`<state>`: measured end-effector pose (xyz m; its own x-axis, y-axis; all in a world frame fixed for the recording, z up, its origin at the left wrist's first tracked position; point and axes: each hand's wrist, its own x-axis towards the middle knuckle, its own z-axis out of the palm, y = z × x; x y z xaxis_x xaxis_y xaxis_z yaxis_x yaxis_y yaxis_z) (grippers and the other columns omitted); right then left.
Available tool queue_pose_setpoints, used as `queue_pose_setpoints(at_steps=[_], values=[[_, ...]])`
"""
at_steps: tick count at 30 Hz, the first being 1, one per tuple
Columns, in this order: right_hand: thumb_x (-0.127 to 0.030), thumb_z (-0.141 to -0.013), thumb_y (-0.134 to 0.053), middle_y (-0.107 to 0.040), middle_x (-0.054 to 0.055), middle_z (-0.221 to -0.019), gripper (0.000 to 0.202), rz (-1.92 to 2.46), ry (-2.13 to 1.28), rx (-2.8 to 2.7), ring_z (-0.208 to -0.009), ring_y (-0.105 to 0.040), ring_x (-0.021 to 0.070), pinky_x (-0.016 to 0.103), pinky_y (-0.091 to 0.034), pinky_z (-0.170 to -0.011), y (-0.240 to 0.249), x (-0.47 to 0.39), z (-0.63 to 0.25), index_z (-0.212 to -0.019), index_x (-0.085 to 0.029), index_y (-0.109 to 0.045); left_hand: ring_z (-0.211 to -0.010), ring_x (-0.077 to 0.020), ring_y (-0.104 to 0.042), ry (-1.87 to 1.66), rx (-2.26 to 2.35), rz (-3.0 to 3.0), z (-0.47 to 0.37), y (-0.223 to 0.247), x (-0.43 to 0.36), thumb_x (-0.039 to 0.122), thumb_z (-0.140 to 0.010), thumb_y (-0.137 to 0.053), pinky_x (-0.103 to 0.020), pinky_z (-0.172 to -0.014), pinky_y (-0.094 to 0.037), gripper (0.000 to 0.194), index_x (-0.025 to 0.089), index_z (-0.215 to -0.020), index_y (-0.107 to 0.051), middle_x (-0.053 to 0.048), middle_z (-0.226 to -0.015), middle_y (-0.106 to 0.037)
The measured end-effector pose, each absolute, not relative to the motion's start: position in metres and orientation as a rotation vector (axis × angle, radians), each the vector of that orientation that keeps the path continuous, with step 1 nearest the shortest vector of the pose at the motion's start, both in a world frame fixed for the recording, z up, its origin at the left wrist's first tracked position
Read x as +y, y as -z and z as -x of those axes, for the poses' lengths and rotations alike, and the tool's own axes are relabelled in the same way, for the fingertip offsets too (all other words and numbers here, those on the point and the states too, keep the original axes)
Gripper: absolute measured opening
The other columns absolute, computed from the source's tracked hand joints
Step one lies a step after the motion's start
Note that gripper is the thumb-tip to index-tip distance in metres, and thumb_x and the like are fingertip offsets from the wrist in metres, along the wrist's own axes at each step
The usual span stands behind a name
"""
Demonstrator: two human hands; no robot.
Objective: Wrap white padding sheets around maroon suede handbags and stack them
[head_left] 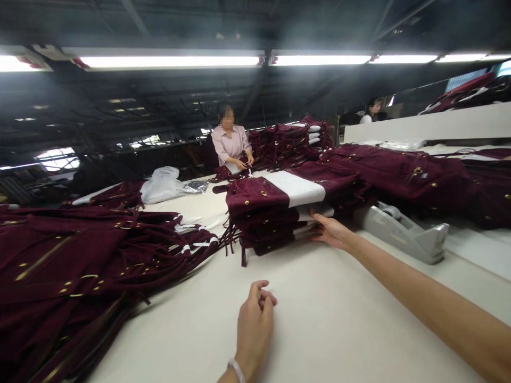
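Note:
Burgundy fabric bags [255, 205] with gold-coloured fittings lie piled on the pale table [311, 308], each wrapped by a white band [297, 187]. My right hand [329, 230] is at the near right side of this stack, its thumb on a lower white band and its fingers beneath, gripping the edge of the lower bags. The fingertips are partly hidden by the stack. In front of the stack, my left hand [255, 316] hovers over or rests on the tabletop, loosely curled, with nothing visible in it. A light band circles the left wrist.
More burgundy bags [91, 255] with straps lie heaped on the left, and others [407, 173] on the right. A grey tape dispenser [403, 232] stands beside my right forearm. Further back are a clear plastic bag [163, 185] and a person in a pink shirt [230, 142] handling a bag.

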<state>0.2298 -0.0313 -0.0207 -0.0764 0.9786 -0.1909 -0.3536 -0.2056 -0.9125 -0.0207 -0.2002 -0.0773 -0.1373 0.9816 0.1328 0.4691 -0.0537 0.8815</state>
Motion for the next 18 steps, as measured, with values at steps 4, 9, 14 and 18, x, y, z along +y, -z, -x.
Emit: queue_pose_setpoints(at_steps=[4,9,14,18], values=[[-0.041,-0.077,-0.076,-0.056,0.013,-0.135,0.044,0.951,-1.540,-0.865,-0.129,-0.047,0.0351,0.057,-0.050,-0.097,0.024,-0.009,-0.211,-0.112,-0.020,-0.061,-0.078,-0.0224,-0.062,-1.118,1.665,-1.546,0.020,0.076,-0.198,0.028,-0.084,-0.042,-0.033,-0.077,-0.042,0.028,0.022,-0.109,-0.053,-0.003,-0.083,-0.067],[-0.040,-0.076,-0.076,-0.054,0.013,-0.135,0.044,0.985,-1.476,-0.887,-0.132,-0.042,0.0363,0.052,-0.056,-0.090,0.028,0.034,-0.185,-0.111,-0.019,-0.060,-0.078,-0.0231,-0.064,-1.119,1.656,-1.513,0.021,0.074,-0.198,0.034,-0.083,-0.045,-0.033,-0.077,-0.044,0.030,0.022,-0.108,-0.055,-0.003,-0.083,-0.068],[-0.040,-0.075,-0.074,-0.052,0.014,-0.132,0.052,1.054,-1.427,-0.869,-0.128,-0.046,0.0349,0.051,-0.057,-0.088,0.027,0.087,-0.160,-0.120,-0.021,-0.056,-0.071,-0.0213,-0.063,-1.172,1.662,-1.478,0.020,0.076,-0.198,0.037,-0.083,-0.046,-0.032,-0.072,-0.045,0.029,0.021,-0.105,-0.056,-0.003,-0.078,-0.067],[-0.041,-0.077,-0.071,-0.043,0.015,-0.141,0.057,1.107,-1.408,-0.890,-0.129,-0.043,0.0369,0.048,-0.059,-0.082,0.026,0.126,-0.145,-0.127,-0.021,-0.053,-0.065,-0.0192,-0.060,-1.206,1.660,-1.458,0.019,0.085,-0.196,0.038,-0.083,-0.045,-0.030,-0.068,-0.045,0.030,0.020,-0.104,-0.056,-0.003,-0.075,-0.066]])
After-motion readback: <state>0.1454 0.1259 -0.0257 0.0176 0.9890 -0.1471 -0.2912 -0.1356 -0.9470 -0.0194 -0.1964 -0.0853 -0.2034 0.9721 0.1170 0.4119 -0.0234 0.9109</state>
